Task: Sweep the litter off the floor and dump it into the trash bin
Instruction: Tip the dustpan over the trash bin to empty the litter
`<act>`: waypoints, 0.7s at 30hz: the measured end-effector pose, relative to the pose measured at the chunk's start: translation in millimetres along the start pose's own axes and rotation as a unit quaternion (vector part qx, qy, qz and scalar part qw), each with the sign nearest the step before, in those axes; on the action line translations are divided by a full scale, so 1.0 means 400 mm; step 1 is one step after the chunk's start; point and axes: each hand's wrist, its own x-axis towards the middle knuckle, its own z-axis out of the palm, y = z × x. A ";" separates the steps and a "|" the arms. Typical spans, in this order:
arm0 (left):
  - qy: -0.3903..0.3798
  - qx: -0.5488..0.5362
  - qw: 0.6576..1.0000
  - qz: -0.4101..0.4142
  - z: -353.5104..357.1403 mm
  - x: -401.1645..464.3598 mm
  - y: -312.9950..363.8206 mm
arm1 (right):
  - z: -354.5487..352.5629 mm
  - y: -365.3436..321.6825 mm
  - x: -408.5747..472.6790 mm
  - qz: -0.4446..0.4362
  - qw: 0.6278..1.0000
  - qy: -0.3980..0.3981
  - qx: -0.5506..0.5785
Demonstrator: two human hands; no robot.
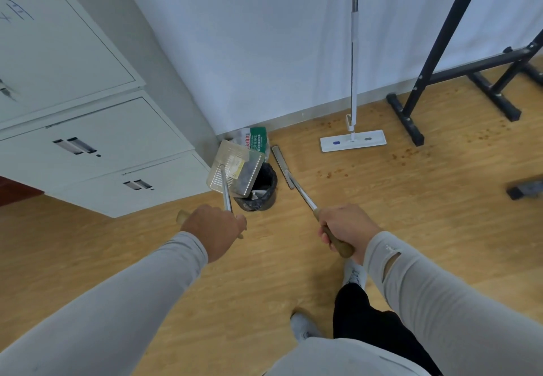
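My left hand [216, 230] grips the metal handle of a clear plastic dustpan [235, 167], which is tilted over a small black trash bin [264, 187] lined with a dark bag. Litter lies in the pan near its lower edge above the bin mouth. A wooden grip in my right hand [343, 228] belongs to a long-handled broom, whose grey head [281, 165] rests on the floor just right of the bin.
A green and white package [255, 140] lies in the corner behind the bin. A grey filing cabinet [97, 146] stands left. A white flat mop [353, 140] leans on the wall; a black metal stand [440, 81] is at right. Brown specks [332, 173] dot the wooden floor.
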 end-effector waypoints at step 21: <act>0.049 -0.007 0.999 -0.001 0.015 -0.010 -0.027 | 0.018 0.020 0.003 0.001 1.000 0.014 -0.008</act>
